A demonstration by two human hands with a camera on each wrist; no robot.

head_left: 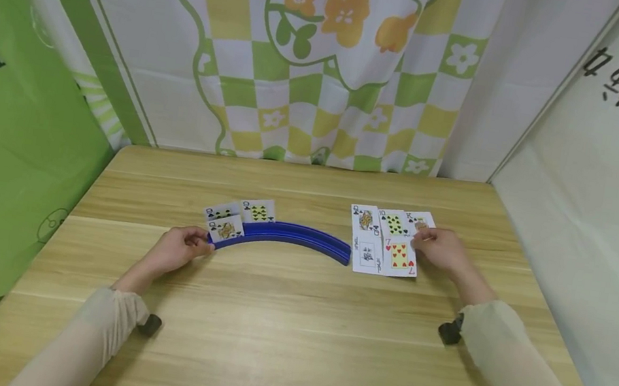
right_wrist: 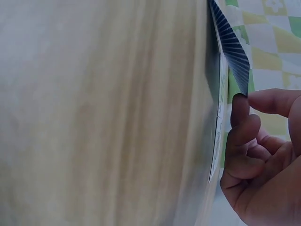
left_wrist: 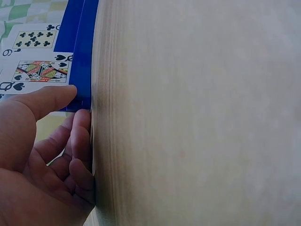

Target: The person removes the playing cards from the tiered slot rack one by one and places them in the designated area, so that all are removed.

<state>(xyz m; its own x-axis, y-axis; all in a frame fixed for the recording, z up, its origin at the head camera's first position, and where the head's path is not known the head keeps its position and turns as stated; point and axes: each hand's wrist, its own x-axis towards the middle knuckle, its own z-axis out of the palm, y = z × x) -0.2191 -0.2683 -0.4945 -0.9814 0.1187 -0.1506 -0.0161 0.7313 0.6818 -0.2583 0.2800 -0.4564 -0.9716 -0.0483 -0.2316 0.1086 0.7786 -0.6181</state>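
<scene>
A blue curved card holder [head_left: 298, 234] lies on the table. My left hand [head_left: 178, 251] grips its left end, the thumb at the front and the fingers curled around the end. A queen of spades [left_wrist: 42, 71] stands in the holder's front slot, right beside my thumb. Behind it stand two more black-suited cards, among them a ten [head_left: 257, 211]. On the right, my right hand [head_left: 444, 248] pinches the edge of a seven of hearts [head_left: 399, 256] between thumb and fingers. Its striped back [right_wrist: 233, 47] shows in the right wrist view, tilted up from the table.
Around the seven lie several face-up cards: a queen [head_left: 365, 218], a ten of spades [head_left: 393, 223], a king [head_left: 419, 222] and a joker [head_left: 367, 255]. They sit close to the holder's right end. A patterned curtain [head_left: 324, 89] hangs behind the wooden table [head_left: 287, 348].
</scene>
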